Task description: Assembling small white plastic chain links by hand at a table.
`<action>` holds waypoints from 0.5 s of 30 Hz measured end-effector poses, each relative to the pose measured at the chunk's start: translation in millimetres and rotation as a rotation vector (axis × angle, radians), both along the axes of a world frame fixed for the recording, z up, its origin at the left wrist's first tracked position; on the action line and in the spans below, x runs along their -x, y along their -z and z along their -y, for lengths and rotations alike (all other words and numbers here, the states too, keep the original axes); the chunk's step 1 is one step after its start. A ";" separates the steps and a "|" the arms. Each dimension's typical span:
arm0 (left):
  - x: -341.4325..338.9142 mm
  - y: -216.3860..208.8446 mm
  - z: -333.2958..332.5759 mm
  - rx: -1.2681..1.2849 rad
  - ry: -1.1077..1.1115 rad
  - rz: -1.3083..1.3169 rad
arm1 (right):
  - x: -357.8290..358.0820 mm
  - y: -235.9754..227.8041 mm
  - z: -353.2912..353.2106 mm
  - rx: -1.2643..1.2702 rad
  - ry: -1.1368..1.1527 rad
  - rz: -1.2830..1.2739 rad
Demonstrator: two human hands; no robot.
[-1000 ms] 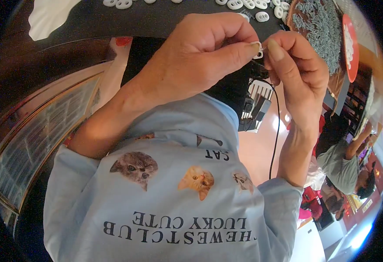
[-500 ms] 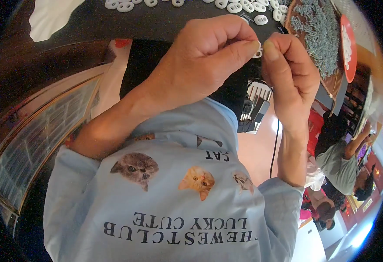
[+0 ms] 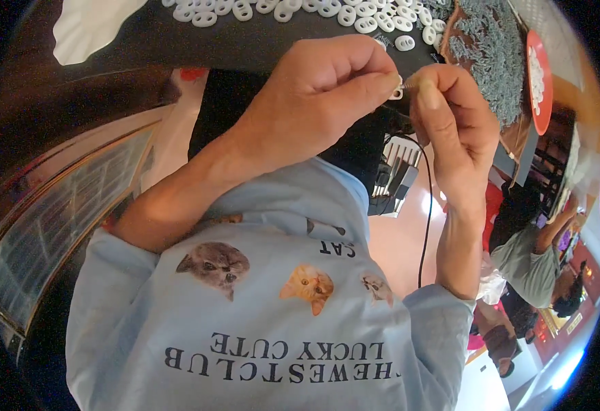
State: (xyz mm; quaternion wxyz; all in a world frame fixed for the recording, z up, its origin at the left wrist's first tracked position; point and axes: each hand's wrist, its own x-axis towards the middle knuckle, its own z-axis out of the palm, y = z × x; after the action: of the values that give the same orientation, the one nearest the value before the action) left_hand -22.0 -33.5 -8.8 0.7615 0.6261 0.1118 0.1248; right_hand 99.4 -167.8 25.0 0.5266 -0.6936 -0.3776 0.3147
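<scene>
My left hand [image 3: 317, 103] pinches a small white plastic piece with holes [image 3: 397, 93] between thumb and forefinger; the fingers hide most of it. Close beside it, my right hand [image 3: 456, 127] has thumb and forefinger closed on a thin metal spring [image 3: 410, 86], whose coils bridge the gap toward the white piece. Whether the spring's end sits inside the piece cannot be made out. Just beyond my hands, many similar white oval two-holed pieces [image 3: 366, 25] lie scattered on the dark table [image 3: 272, 42].
At the right is a heap of grey springs [image 3: 488, 65] on a brown sheet, beside a red plate [image 3: 546, 82] holding small white parts. A white wavy-edged dish [image 3: 91, 31] lies far left. A black cable [image 3: 429, 219] hangs below my right hand. Other people [image 3: 536, 270] sit at the right.
Both hands have shifted slightly down in the picture. The gap between my fingertips has widened a little, and the spring's coils now show between them.
</scene>
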 end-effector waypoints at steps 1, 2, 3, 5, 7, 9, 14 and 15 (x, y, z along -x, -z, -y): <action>-0.2 -0.8 -0.2 0.021 0.018 -0.021 | -1.3 -0.2 0.2 -0.008 -0.026 0.026; -0.2 -0.2 0.1 0.021 0.017 -0.020 | -1.3 -1.6 -1.2 -0.008 -0.027 0.027; -0.3 1.2 1.1 0.041 0.010 0.006 | -1.2 -3.9 -3.3 0.001 -0.058 0.082; 0.7 4.3 2.0 0.060 0.002 0.033 | 0.3 -5.3 -6.3 0.010 -0.090 0.139; 2.7 6.4 2.1 -0.006 -0.017 0.025 | 3.7 -5.2 -7.7 0.076 -0.078 0.204; 4.6 3.0 3.8 0.021 -0.010 -0.029 | 9.8 -5.6 -7.5 0.117 -0.057 0.257; 4.0 -3.4 10.2 0.059 -0.036 -0.118 | 21.2 -0.9 -8.8 0.074 0.035 0.482; 1.6 -1.7 10.8 -0.042 -0.075 -0.033 | 21.9 -2.1 -9.2 0.046 0.060 0.531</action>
State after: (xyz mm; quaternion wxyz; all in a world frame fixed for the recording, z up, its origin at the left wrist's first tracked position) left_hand -23.7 -44.2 -7.1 0.7409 0.6394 0.1452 0.1454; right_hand 77.5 -158.6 27.1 0.4021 -0.7747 -0.4745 0.1143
